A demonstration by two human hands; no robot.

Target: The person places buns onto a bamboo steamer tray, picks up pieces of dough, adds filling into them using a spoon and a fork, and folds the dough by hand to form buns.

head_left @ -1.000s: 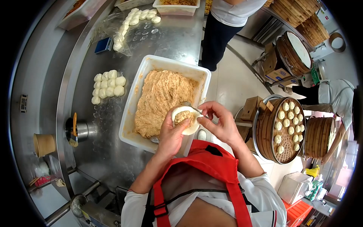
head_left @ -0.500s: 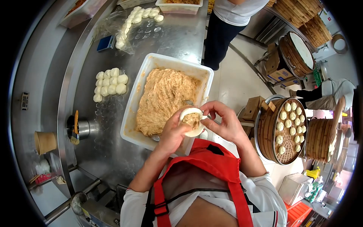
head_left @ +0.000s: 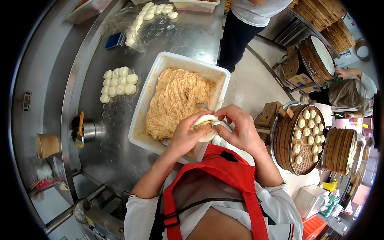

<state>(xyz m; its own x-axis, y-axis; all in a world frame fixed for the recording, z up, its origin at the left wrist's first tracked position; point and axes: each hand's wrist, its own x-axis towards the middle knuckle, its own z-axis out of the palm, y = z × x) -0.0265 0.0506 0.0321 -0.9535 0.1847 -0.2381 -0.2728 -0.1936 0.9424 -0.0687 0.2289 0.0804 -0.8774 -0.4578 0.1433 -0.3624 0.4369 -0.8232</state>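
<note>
A round dough wrapper [head_left: 207,138] with meat filling in it rests in my left hand [head_left: 187,135], whose thumb lies over the filling. My right hand [head_left: 243,130] pinches the wrapper's right edge between thumb and fingertips. Both hands are above the near right corner of a white plastic tub [head_left: 138,136]. A large mass of pale orange filling [head_left: 176,100] fills much of that tub. The metal handle of a utensil [head_left: 203,105] sticks out of the filling, close to my fingers.
Dough pieces [head_left: 119,82] sit left of the tub on the steel table [head_left: 116,148], near a blue scale [head_left: 115,41]. A bamboo steamer [head_left: 286,140] with several buns stands at right. One co-worker [head_left: 244,28] stands beyond the table, another [head_left: 352,90] at far right.
The wrapper's far edge has folded inward, so less filling shows. My left thumb has moved onto the filling. The co-worker at far right has shifted toward the upper steamer. My view has shifted slightly.
</note>
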